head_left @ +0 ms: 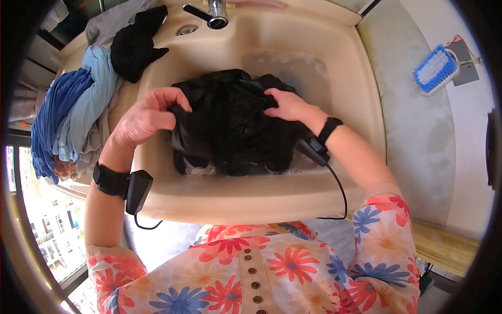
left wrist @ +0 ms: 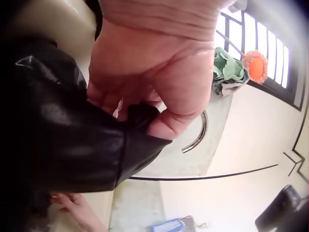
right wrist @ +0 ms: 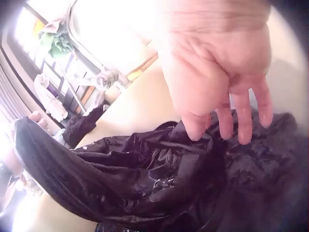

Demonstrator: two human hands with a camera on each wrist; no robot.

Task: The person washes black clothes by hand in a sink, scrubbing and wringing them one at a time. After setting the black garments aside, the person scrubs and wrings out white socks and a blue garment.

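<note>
A wet black garment point(head_left: 235, 125) lies bunched in the beige sink point(head_left: 261, 201). At its left side my left hand point(head_left: 149, 116) pinches an edge of the cloth between thumb and fingers. The left wrist view shows that dark fabric point(left wrist: 87, 145) lifted and stretched from the fingertips. My right hand point(head_left: 290, 106) rests on the garment's right side; in the right wrist view its fingers point(right wrist: 245, 121) point down with their tips at the wet cloth. A bit of light cloth point(head_left: 201, 170) shows under the black one near the sink's front.
Blue twisted cloth point(head_left: 65, 104), a light blue one point(head_left: 94, 94) and a black cloth point(head_left: 136, 44) lie on the left ledge. The tap point(head_left: 217, 15) stands at the back. Soapy water point(head_left: 308, 68) shows in the basin. A blue-and-white brush point(head_left: 436, 69) is on the right.
</note>
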